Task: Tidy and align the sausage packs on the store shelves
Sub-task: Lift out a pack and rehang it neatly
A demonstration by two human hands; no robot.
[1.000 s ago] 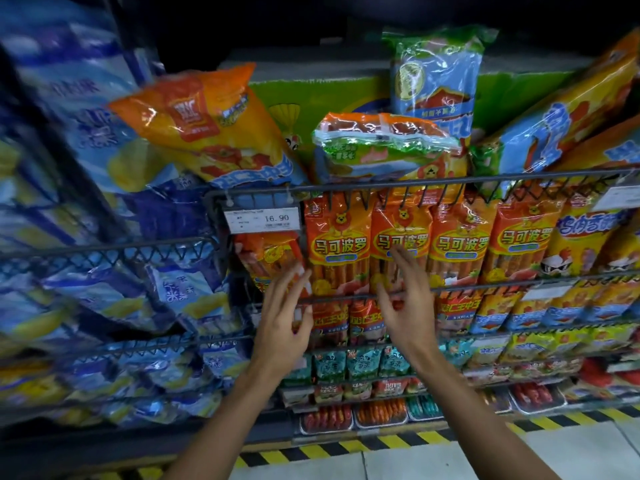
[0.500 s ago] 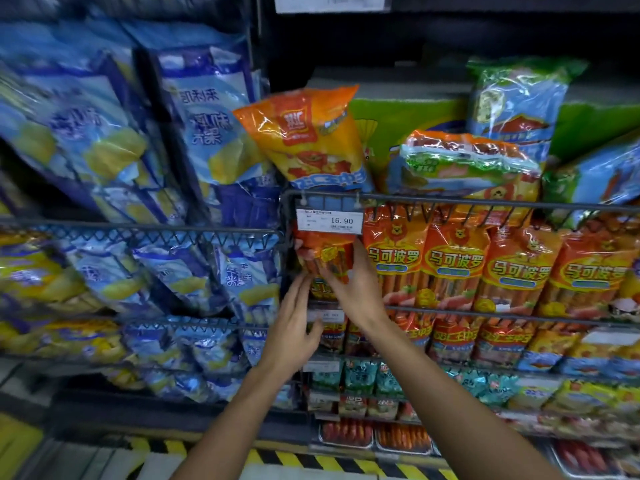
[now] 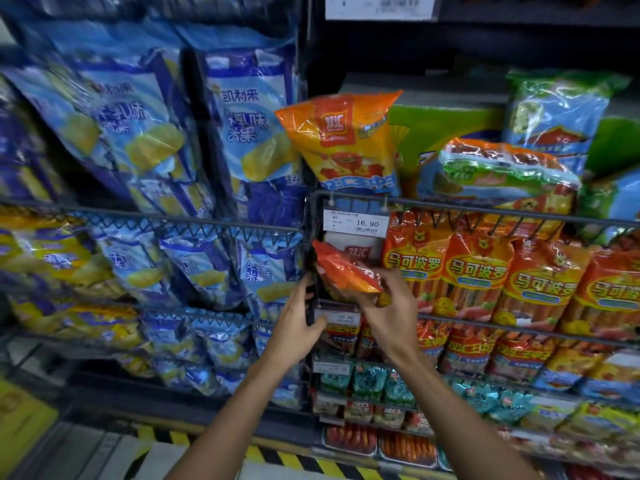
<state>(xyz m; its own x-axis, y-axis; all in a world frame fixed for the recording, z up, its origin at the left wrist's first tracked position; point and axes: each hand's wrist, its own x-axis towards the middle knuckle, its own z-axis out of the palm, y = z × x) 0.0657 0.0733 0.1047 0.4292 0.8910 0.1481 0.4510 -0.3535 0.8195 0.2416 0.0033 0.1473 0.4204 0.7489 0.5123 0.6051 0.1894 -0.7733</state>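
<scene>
A small orange-red sausage pack (image 3: 344, 271) leans tilted at the left end of the wire rack, just under the 16.90 price tag (image 3: 356, 222). My right hand (image 3: 389, 308) grips its lower right corner from below. My left hand (image 3: 298, 323) reaches to the rack's left post beside the pack, fingers extended against the wire and the lower price label. A row of upright orange sausage packs (image 3: 474, 275) fills the rack to the right. A larger orange bag (image 3: 346, 143) stands on the tier above.
Blue snack bags (image 3: 138, 133) fill the wire shelves (image 3: 156, 220) on the left. Green and blue sausage bags (image 3: 512, 168) lie on the upper right tier. Lower tiers hold small teal packets (image 3: 370, 379) and trays. Yellow-black floor tape (image 3: 294, 459) runs below.
My view has shifted left and closer. My right hand moved from the upright packs to the small pack at the rack's left end and lifted it tilted; my left hand moved to the post.
</scene>
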